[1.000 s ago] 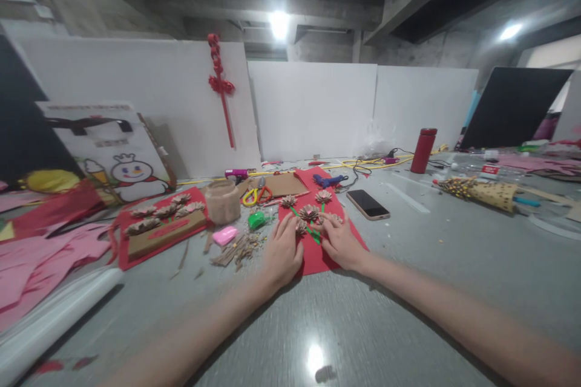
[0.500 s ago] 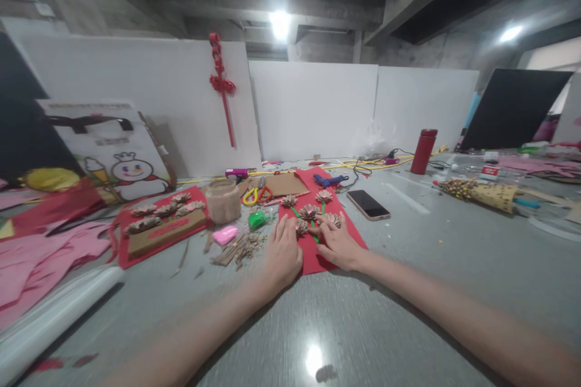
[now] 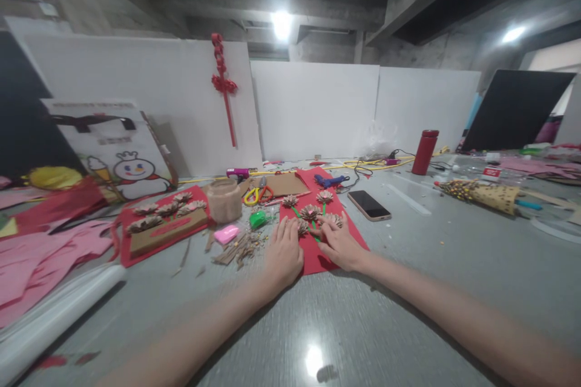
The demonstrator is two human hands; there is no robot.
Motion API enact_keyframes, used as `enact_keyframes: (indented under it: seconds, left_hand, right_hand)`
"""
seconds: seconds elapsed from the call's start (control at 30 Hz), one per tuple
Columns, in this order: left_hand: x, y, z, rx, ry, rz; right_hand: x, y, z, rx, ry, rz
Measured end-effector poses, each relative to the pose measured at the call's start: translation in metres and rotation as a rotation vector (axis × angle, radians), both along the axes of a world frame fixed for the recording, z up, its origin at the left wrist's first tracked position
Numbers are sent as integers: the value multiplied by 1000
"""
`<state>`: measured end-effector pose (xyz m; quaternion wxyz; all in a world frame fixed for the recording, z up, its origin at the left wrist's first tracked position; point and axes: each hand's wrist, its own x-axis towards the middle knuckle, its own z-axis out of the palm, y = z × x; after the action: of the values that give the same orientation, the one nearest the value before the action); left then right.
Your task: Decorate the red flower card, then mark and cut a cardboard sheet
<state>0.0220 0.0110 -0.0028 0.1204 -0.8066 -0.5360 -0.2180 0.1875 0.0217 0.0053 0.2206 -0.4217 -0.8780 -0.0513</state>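
On grey table [image 3: 408,278], centre: red paper sheet [image 3: 315,259] bearing brown paper flowers [image 3: 310,212]. Left hand [image 3: 284,251] and right hand [image 3: 339,246] both unclenched, palms flat, pinning sheet steady; fingertips touch nearest flowers.

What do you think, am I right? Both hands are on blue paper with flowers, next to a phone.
No, the paper is red, not blue. The head view shows the left hand and right hand on red paper with flowers, next to a phone.
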Motion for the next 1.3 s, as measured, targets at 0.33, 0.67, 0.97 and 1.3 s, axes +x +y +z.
enact_keyframes:
  seconds: [0.33,0.67,0.97,1.3]
  left_hand:
    - [0,1,-2,1,-11,-16]
    - [-1,3,-2,-23,-12,-34]
    - [-2,5,1,28,-33,-68]
    - [-57,78,98,-296,124,-158]
  right_hand:
    - [0,1,-2,-4,7,-9]
    - [0,2,-2,-11,-16,-14]
    - [2,2,-4,54,157,-23]
    - [8,37,67,163,173,-268]
